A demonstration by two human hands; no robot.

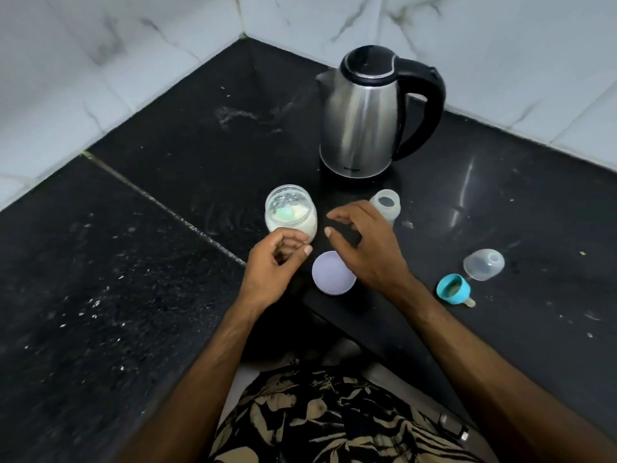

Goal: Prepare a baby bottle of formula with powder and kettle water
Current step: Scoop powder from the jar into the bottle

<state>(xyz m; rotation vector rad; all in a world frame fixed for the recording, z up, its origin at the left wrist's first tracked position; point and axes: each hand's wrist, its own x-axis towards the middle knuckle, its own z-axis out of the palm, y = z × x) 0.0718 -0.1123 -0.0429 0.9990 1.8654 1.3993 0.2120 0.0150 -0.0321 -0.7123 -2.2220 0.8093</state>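
Observation:
An open clear jar [290, 213] of white formula powder with a pale green scoop inside stands on the black counter. My left hand [272, 265] sits just in front of it, fingers curled near its base, apparently holding nothing. My right hand [360, 242] hovers open between the jar and the uncapped baby bottle [385, 205], partly covering the bottle's lower part. The jar's lilac lid [332, 272] lies upside down below both hands. A steel kettle [370, 111] with a black handle stands behind. The teal bottle ring with its teat [454, 289] and a clear cap [484, 264] lie at the right.
The black counter [133, 262] runs into a corner of white marble-tiled walls [100, 61]. Powder specks and smears mark the counter's left part and the area left of the kettle. The counter's front edge cuts inward toward my patterned shorts [327, 419].

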